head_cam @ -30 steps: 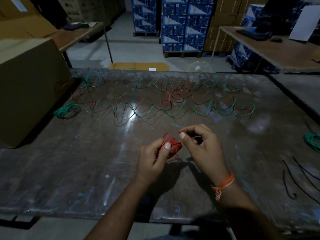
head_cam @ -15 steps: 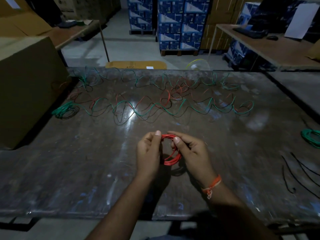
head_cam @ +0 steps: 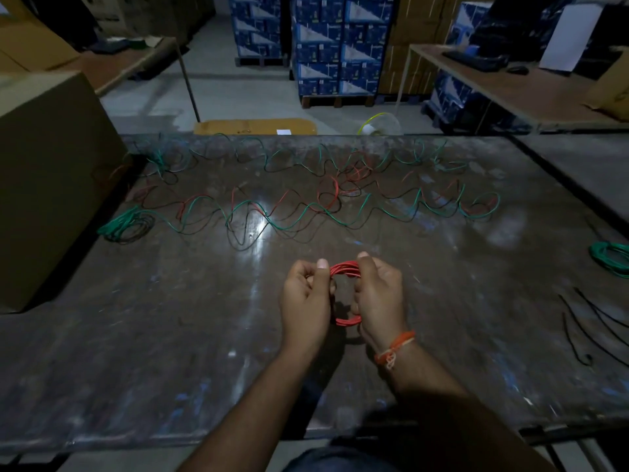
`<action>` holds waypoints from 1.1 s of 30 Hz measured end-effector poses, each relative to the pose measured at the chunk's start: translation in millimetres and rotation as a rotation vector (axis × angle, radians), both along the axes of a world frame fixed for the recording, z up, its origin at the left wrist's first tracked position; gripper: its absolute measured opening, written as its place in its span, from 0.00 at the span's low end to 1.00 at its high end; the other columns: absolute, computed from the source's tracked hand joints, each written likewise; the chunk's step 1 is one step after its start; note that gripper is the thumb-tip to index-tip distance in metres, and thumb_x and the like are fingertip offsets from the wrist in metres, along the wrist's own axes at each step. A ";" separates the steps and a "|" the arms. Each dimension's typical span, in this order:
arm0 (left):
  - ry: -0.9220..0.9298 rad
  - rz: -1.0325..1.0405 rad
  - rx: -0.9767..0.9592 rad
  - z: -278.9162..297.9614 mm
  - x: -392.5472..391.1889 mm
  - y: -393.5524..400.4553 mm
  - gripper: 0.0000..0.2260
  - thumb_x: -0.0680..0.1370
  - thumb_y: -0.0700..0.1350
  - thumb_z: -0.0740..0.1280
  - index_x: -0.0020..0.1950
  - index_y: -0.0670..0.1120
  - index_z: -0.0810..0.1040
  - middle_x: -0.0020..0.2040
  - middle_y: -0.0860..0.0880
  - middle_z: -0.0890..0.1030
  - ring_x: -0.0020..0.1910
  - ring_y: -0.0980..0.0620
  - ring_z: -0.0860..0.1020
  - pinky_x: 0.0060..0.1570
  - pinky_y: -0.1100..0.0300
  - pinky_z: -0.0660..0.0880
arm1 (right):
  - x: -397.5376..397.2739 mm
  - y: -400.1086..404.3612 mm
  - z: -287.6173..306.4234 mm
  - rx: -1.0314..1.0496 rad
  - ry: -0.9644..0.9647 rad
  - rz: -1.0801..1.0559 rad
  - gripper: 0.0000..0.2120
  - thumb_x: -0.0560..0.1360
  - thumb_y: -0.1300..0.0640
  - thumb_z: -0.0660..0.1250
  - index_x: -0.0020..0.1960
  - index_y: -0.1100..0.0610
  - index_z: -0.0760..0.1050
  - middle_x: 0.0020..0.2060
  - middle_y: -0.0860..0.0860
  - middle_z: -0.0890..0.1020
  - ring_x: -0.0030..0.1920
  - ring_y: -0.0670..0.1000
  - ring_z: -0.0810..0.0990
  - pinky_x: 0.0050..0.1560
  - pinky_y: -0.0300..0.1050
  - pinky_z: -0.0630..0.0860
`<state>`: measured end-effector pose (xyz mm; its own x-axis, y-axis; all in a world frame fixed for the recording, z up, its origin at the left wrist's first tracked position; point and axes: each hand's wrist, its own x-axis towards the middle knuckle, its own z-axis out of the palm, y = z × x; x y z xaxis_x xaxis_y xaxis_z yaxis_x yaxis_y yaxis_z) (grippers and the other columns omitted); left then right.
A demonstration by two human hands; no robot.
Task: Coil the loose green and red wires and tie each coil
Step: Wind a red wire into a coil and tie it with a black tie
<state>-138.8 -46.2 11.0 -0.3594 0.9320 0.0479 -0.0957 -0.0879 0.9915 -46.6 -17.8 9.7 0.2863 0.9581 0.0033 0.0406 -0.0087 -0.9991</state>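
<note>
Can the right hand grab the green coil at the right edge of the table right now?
Probably not yet. The right hand and the left hand both grip the red coil. The table between it and the green coil looks bare, so once it lets go the way seems free.

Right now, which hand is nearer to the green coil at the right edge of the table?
Right. The right hand holds the red coil at mid-table, on the green coil's side; the left hand holds the red coil's other side, farther away.
</note>
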 end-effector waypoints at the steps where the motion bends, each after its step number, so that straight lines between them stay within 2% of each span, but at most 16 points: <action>1: -0.006 -0.035 0.019 1.0 -2.1 0.2 0.13 0.81 0.54 0.65 0.41 0.47 0.72 0.33 0.46 0.75 0.29 0.53 0.69 0.30 0.58 0.66 | -0.4 5.0 -1.8 0.013 -0.032 -0.022 0.26 0.74 0.36 0.59 0.35 0.59 0.68 0.27 0.55 0.67 0.30 0.55 0.65 0.30 0.64 0.69; 3: 0.055 -0.084 0.065 2.2 -7.3 1.2 0.12 0.83 0.50 0.64 0.44 0.44 0.73 0.33 0.47 0.76 0.29 0.55 0.71 0.29 0.60 0.68 | -2.5 9.8 -0.5 0.028 -0.065 -0.059 0.26 0.74 0.36 0.59 0.34 0.58 0.69 0.26 0.55 0.67 0.30 0.56 0.66 0.32 0.66 0.70; 5: 0.199 -0.103 0.106 -2.5 -13.4 4.3 0.10 0.82 0.53 0.63 0.46 0.48 0.75 0.33 0.52 0.76 0.31 0.55 0.72 0.31 0.58 0.69 | -6.9 7.2 0.1 0.027 -0.059 -0.063 0.26 0.75 0.35 0.59 0.36 0.58 0.71 0.27 0.61 0.70 0.30 0.60 0.68 0.33 0.67 0.73; 7: 0.243 -0.085 0.121 -5.8 -17.6 9.1 0.10 0.80 0.55 0.63 0.46 0.50 0.75 0.33 0.51 0.77 0.31 0.54 0.73 0.32 0.56 0.69 | -11.5 -1.2 2.8 0.038 0.015 -0.042 0.25 0.77 0.35 0.61 0.41 0.58 0.74 0.30 0.64 0.73 0.29 0.60 0.71 0.29 0.60 0.74; 9: 0.195 -0.064 0.117 -5.3 -19.5 12.2 0.10 0.80 0.55 0.63 0.47 0.49 0.76 0.35 0.49 0.79 0.32 0.54 0.73 0.32 0.57 0.69 | -12.8 -9.0 5.4 0.115 0.124 -0.009 0.14 0.80 0.43 0.65 0.47 0.54 0.77 0.30 0.57 0.72 0.29 0.53 0.70 0.26 0.45 0.69; 11: 0.123 -0.071 0.096 -5.9 -23.6 15.9 0.09 0.79 0.54 0.64 0.47 0.49 0.76 0.36 0.48 0.80 0.31 0.55 0.73 0.32 0.58 0.68 | -11.8 -15.1 9.6 0.169 0.193 0.042 0.05 0.82 0.55 0.66 0.53 0.54 0.80 0.30 0.51 0.74 0.30 0.46 0.70 0.26 0.39 0.67; 12: 0.088 -0.077 0.083 -7.4 -25.2 17.8 0.09 0.78 0.54 0.65 0.47 0.49 0.77 0.36 0.49 0.80 0.31 0.56 0.73 0.32 0.59 0.68 | -10.1 -17.7 10.6 0.187 0.193 0.056 0.05 0.82 0.59 0.66 0.54 0.56 0.81 0.31 0.50 0.76 0.30 0.45 0.71 0.27 0.37 0.67; 14: 0.017 -0.098 0.061 -9.8 -25.4 20.7 0.08 0.79 0.52 0.66 0.47 0.48 0.77 0.35 0.51 0.79 0.31 0.56 0.73 0.32 0.60 0.67 | -6.5 -19.8 7.7 0.193 0.138 0.039 0.06 0.81 0.62 0.67 0.54 0.57 0.83 0.32 0.50 0.80 0.30 0.46 0.73 0.29 0.38 0.69; 18: -0.075 -0.147 0.084 -5.5 -11.5 16.0 0.02 0.82 0.41 0.66 0.51 0.44 0.77 0.35 0.50 0.79 0.32 0.56 0.74 0.34 0.61 0.71 | 1.9 -20.6 0.1 0.167 0.078 -0.079 0.06 0.81 0.60 0.68 0.51 0.53 0.84 0.32 0.48 0.80 0.31 0.48 0.73 0.32 0.44 0.69; 20: -0.091 -0.195 0.120 -3.1 -2.6 13.5 0.04 0.80 0.40 0.69 0.53 0.43 0.77 0.37 0.48 0.81 0.35 0.54 0.77 0.36 0.60 0.74 | 10.7 -20.2 -3.3 0.151 0.095 -0.114 0.06 0.81 0.59 0.67 0.49 0.52 0.83 0.32 0.48 0.80 0.31 0.48 0.73 0.32 0.44 0.69; 23: -0.021 -0.239 0.179 -3.5 12.2 16.1 0.05 0.78 0.40 0.72 0.50 0.43 0.77 0.40 0.48 0.82 0.38 0.54 0.79 0.38 0.60 0.75 | 26.9 -20.4 -5.7 0.143 0.179 -0.151 0.07 0.81 0.62 0.66 0.48 0.54 0.82 0.31 0.49 0.78 0.28 0.46 0.71 0.30 0.42 0.68; 28: 0.189 -0.340 0.171 -14.2 55.5 30.7 0.06 0.81 0.43 0.69 0.44 0.45 0.78 0.34 0.51 0.81 0.34 0.56 0.78 0.36 0.60 0.73 | 70.9 -23.0 -13.0 0.129 0.311 -0.222 0.06 0.81 0.65 0.65 0.48 0.59 0.80 0.29 0.50 0.77 0.27 0.45 0.70 0.30 0.42 0.67; 30: 0.190 -0.381 0.163 -15.5 79.1 35.5 0.07 0.81 0.43 0.69 0.44 0.43 0.78 0.34 0.52 0.81 0.34 0.57 0.79 0.36 0.62 0.73 | 95.1 -22.6 -16.2 0.129 0.294 -0.241 0.06 0.81 0.64 0.65 0.48 0.58 0.80 0.30 0.49 0.77 0.28 0.46 0.70 0.30 0.42 0.68; 33: 0.084 -0.430 0.102 -14.7 123.7 40.6 0.07 0.81 0.40 0.68 0.44 0.38 0.77 0.34 0.50 0.81 0.32 0.58 0.79 0.33 0.67 0.72 | 139.2 -21.2 -20.5 0.115 0.242 -0.278 0.06 0.81 0.64 0.65 0.48 0.57 0.80 0.30 0.48 0.78 0.28 0.45 0.71 0.31 0.41 0.70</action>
<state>-15.1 -5.6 -3.7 0.0683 0.9848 0.1598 -0.0643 -0.1555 0.9857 92.6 -39.0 -10.8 0.5408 0.8412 0.0066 -0.1843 0.1261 -0.9748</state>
